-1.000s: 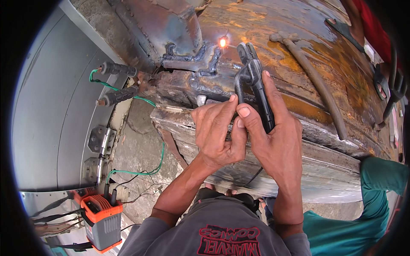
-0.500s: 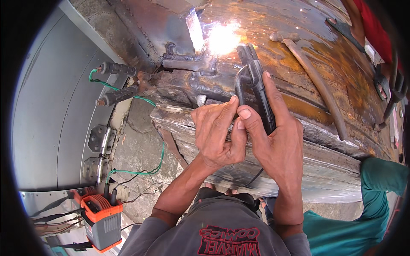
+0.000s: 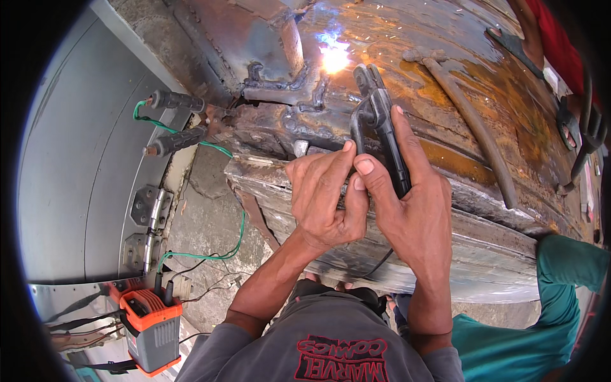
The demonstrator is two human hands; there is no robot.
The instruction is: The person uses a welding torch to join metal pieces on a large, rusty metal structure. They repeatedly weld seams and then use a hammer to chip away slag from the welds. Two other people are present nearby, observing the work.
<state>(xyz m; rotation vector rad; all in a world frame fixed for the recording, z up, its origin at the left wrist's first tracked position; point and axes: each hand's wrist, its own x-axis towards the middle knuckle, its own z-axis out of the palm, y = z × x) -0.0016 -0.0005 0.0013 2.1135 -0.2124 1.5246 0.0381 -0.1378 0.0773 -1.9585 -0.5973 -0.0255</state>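
Fingers [image 3: 407, 143] of the right hand [image 3: 417, 219] are pinching the black electrode holder [image 3: 389, 137] between thumb and index finger; those of the left hand [image 3: 328, 204] are bending near its lever [image 3: 356, 129], and whether they are gripping anything, I cannot tell. Welding well here should mean holding a short arc [image 3: 334, 58] and travelling slowly and evenly over the rusty steel plate [image 3: 394, 38]. The holder is lying within the right fingers' grasp, pointing roughly to eleven o'clock, and the arc is burning just beyond its tip, towards ten o'clock.
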